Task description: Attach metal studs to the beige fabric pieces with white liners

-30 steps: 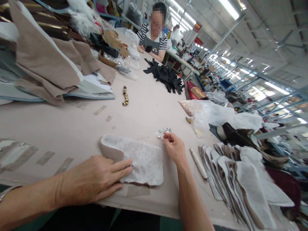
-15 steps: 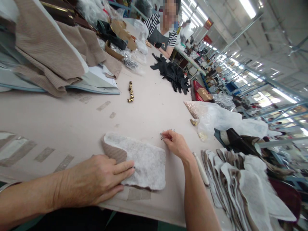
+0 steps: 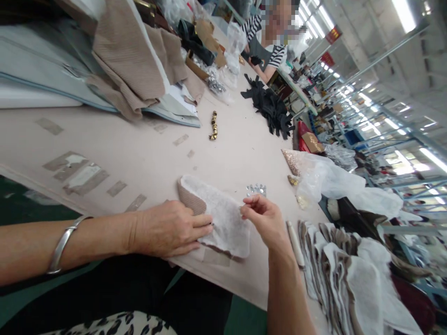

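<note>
A fabric piece (image 3: 228,228) lies on the table before me, white fuzzy backing up, with its ribbed beige face folded over at the left end. My left hand (image 3: 171,228) rests flat on its left part, fingers stretched out; a small dark spot shows at the fingertips. Over the right edge of the fabric is my right hand (image 3: 261,216), thumb and fingertips pinched on a tiny silvery metal piece (image 3: 241,210), whose exact kind is too small to tell. Just beyond that hand lie several small silvery metal pieces (image 3: 256,189).
White-handled tool (image 3: 295,244) and a row of folded fabric pieces (image 3: 335,270) lie at right. Farther off are gold-coloured fittings (image 3: 213,125), black strips (image 3: 270,104), plastic bags (image 3: 328,174) and stacked beige cloth (image 3: 129,60). A co-worker (image 3: 265,46) sits across the table.
My right hand has moved from the small metal pieces back to the fabric's right edge, pinching one. My left hand stays on the fabric. The view has turned and shifted left.
</note>
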The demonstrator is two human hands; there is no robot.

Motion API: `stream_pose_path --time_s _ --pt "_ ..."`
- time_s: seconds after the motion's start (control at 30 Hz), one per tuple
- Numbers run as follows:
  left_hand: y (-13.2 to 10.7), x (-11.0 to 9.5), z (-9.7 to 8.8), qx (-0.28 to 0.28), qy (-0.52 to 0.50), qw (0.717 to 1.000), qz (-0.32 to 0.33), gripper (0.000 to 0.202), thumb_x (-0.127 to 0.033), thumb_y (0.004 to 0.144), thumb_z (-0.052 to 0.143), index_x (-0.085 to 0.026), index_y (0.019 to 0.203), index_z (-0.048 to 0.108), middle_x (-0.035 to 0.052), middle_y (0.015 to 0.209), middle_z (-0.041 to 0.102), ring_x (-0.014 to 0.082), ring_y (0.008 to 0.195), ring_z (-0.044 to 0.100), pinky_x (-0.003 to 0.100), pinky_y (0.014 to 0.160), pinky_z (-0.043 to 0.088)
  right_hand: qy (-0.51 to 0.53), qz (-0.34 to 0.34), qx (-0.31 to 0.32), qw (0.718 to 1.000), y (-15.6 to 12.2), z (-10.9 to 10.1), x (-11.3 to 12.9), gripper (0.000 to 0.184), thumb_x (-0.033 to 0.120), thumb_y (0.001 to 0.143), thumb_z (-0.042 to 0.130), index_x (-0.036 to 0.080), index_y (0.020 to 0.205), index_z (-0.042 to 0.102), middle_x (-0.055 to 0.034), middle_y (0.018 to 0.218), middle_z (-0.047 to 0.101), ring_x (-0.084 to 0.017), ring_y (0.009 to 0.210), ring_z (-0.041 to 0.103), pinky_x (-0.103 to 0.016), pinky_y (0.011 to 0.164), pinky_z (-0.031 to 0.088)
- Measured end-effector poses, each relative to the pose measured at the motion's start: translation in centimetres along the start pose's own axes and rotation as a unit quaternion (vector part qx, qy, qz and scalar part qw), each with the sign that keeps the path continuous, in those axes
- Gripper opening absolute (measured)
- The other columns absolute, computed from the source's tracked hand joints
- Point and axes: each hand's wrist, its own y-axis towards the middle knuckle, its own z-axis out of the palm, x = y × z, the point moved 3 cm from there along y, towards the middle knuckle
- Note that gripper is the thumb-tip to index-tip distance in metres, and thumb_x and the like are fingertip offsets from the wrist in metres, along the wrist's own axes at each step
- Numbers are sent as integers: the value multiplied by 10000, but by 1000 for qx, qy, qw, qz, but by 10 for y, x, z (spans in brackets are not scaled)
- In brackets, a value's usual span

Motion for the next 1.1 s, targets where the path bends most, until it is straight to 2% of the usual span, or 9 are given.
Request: stream_pose_path --time_s 0.1,0.2,0.53,0.73,0.83,0.9,0.97,1.0,1.1 --pt "1 -2 0 28 24 999 25 280 -352 962 630 -180 1181 667 58 1120 723 162 581 604 380 508 376 109 22 82 990 -24 38 9 214 322 672 738 194 832 675 37 641 641 -117 571 565 -258 585 452" --pt "2 -1 -1 28 29 999 26 274 -375 963 641 -170 1142 668 51 1065 717 169 592 608 377 501 370 107 33 89 990 -34 59 10 158 275 661 710 190 792 685 42 633 646 -106 571 559 -240 574 426" --pt "0 -2 -1 19 44 998 32 196 -381 978 632 -196 1031 661 36 1042 727 181 602 619 395 517 374 -14 45 21 999 -37 62 20 159 288 659 621 193 766 690 20 644 671 -144 587 598 -263 568 444" --pt "-1 -1 2 34 45 998 32 231 -389 996 602 -189 1102 649 54 1147 729 180 650 653 377 543 405 -82 -5 62 995 -41 63 25 187 261 751 592 193 834 745 11 645 701 -147 580 615 -268 585 461" --pt "-2 -1 2 37 40 998 29 276 -381 1004 579 -187 1190 643 59 1222 721 188 650 664 390 549 427 -47 -3 28 999 -39 39 3 289 389 798 642 190 969 762 -33 782 757 -182 667 662 -298 636 514" --pt "-2 0 2 28 38 999 24 287 -365 992 593 -190 1213 643 57 1275 708 188 646 668 395 551 438 -97 11 -106 990 -38 3 -24 442 493 829 603 181 1108 746 -91 956 779 -229 782 700 -370 743 561" --pt "-2 1 1 19 38 999 21 290 -354 973 620 -188 1209 647 55 1311 697 184 657 677 394 558 449 -214 22 -264 940 -42 -40 -54 596 538 838 505 140 1236 700 -178 1169 744 -305 989 708 -486 928 547" --pt "-2 0 1 18 37 999 23 287 -351 964 632 -186 1198 650 51 1310 698 181 655 677 393 559 453 -275 24 -304 912 -44 -59 -68 669 548 816 461 97 1259 680 -228 1245 710 -352 1116 676 -543 1024 498" --pt "-1 -2 -1 29 30 999 25 273 -345 944 658 -189 1167 646 27 1246 718 171 626 665 395 534 446 -278 36 -341 897 -51 -104 -113 725 582 695 496 26 1111 703 -335 1132 704 -473 1141 645 -681 1052 434"
